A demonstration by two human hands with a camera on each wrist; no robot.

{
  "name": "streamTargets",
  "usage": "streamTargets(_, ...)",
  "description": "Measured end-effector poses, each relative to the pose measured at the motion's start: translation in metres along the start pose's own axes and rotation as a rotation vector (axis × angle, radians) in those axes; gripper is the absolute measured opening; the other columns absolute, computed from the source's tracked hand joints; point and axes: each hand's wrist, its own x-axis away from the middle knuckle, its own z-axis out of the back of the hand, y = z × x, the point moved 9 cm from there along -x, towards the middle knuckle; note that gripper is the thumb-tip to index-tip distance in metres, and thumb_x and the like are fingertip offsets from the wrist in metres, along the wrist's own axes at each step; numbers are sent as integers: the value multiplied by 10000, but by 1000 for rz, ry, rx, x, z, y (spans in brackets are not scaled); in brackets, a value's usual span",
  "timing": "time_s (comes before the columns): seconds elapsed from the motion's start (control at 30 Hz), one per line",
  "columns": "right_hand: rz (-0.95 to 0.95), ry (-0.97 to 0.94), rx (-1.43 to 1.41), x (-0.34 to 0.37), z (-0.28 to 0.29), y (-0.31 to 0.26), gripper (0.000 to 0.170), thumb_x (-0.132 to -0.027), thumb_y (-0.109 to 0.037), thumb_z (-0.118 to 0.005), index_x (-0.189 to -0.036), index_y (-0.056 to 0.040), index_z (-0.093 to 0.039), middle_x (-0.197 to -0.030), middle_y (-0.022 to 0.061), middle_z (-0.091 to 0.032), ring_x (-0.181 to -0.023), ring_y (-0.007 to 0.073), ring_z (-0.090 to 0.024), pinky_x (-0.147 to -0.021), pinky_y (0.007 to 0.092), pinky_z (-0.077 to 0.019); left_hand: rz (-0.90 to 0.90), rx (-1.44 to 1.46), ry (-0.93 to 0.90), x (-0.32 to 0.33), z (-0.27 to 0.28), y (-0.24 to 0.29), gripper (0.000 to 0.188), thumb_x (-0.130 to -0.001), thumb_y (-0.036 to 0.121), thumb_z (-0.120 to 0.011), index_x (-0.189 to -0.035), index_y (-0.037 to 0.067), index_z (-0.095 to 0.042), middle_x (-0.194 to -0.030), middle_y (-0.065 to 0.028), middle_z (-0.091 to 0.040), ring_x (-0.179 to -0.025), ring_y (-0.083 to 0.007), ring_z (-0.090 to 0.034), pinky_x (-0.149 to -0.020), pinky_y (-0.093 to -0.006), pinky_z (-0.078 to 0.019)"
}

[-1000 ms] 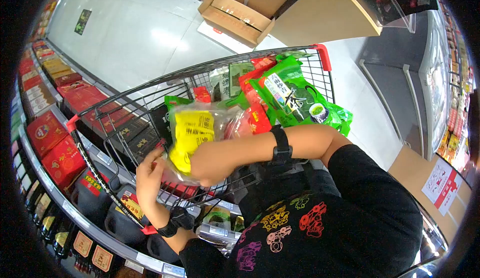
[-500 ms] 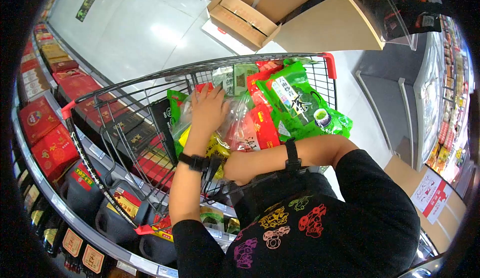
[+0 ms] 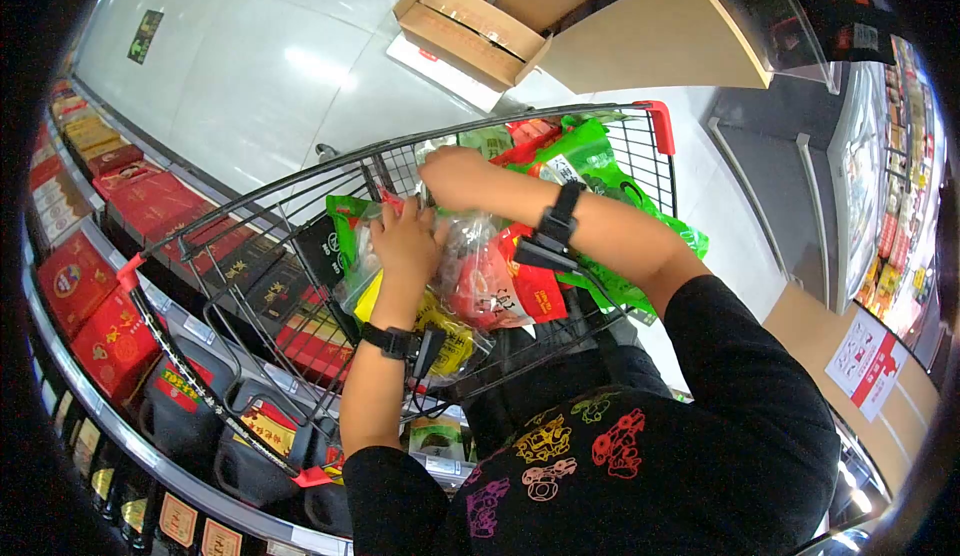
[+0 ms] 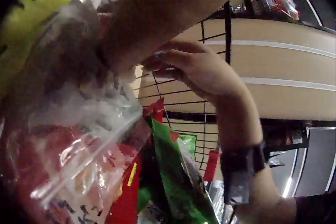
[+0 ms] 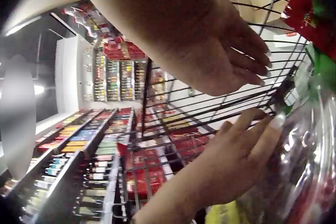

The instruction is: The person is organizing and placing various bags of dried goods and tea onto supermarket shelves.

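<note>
My left hand [image 3: 405, 246] rests on clear plastic packaging [image 3: 470, 236] among bagged goods in the shopping cart [image 3: 660, 128]. In the right wrist view, the left fingers reach forward, their tips at the shiny plastic. A yellow packet [image 3: 445, 341] lies under the left wrist. Above the cart's far side hovers my right hand [image 3: 455, 178], with its loosely extended fingers [image 5: 252, 50] beside the wire mesh and nothing held. To the right of the left hand lies a clear bag with a red packet [image 3: 535, 281]. Green packets [image 3: 580, 156] fill the cart's right end, partly behind the right forearm.
Shelves with red gift boxes [image 3: 100, 331] and dark jugs [image 3: 265, 436] run along the left. An opened cardboard carton [image 3: 470, 31] stands beyond the cart on the pale floor. At the right are a grey freezer [image 3: 770, 156] and a cardboard panel with a sign [image 3: 865, 366].
My left hand came up from the yellow packet onto the plastic packaging. My right hand left the yellow packet and swung away to the cart's far side. The yellow packet now lies lower in the cart.
</note>
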Motion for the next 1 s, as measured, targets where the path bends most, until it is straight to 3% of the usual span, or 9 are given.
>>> streamTargets(0.1, -31, -51, -53, -42, -52, 24, 195, -666, -124, -608, -831, -35, -662, -923, 158, -630, -862, 303, -614, -685, 401, -509, 7, -47, 39, 9, 4, 2, 389, -796, 439, -489, -1042, 164, -612, -1168, -30, -505, -1085, -322, -427, -863, -480, -328)
streamTargets(0.23, -80, -311, -40, -71, -113, 40, 224, -685, -122, -602, -881, -26, -653, -936, 163, -629, -884, 306, -609, -706, 394, -508, 24, -42, -21, 13, 7, 1, 410, -789, 440, -505, -1063, 153, -608, -1206, -33, -481, -1169, -327, -366, -855, -472, -306)
streamTargets(0.27, -68, -298, -26, -81, -129, 42, 247, -694, -142, -603, -906, -23, -647, -939, 174, -627, -876, 303, -612, -718, 392, -504, 25, -27, -27, 14, 7, 0, 411, -787, 441, -509, -1062, 151, -608, -1210, -35, -478, -1172, -328, -363, -858, -472, -303)
streamTargets(0.5, -86, -232, -114, -104, -129, 42, 196, -690, -131, -583, -841, -18, -637, -862, 182, -632, -822, 322, -619, -690, 410, -502, 51, 8, -89, 14, 3, -4, 412, -798, 452, -482, -1037, 145, -619, -1182, -72, -497, -1056, -298, -443, -872, -480, -326)
streamTargets(0.6, -101, -196, -75, -111, -133, 47, 191, -689, -127, -580, -836, -17, -635, -855, 183, -631, -814, 323, -620, -685, 412, -502, 33, 13, -42, 14, 8, -5, 411, -795, 445, -491, -1036, 138, -617, -1177, -83, -497, -1050, -296, -446, -881, -486, -319)
streamTargets(1.0, -65, -102, 50, -95, -119, 45, 170, -687, -112, -567, -814, -16, -626, -828, 189, -629, -781, 327, -622, -664, 419, -500, 21, 109, -161, 11, 9, -9, 378, -767, 429, -535, -995, 142, -627, -1108, -78, -514, -1014, -291, -462, -874, -487, -326)
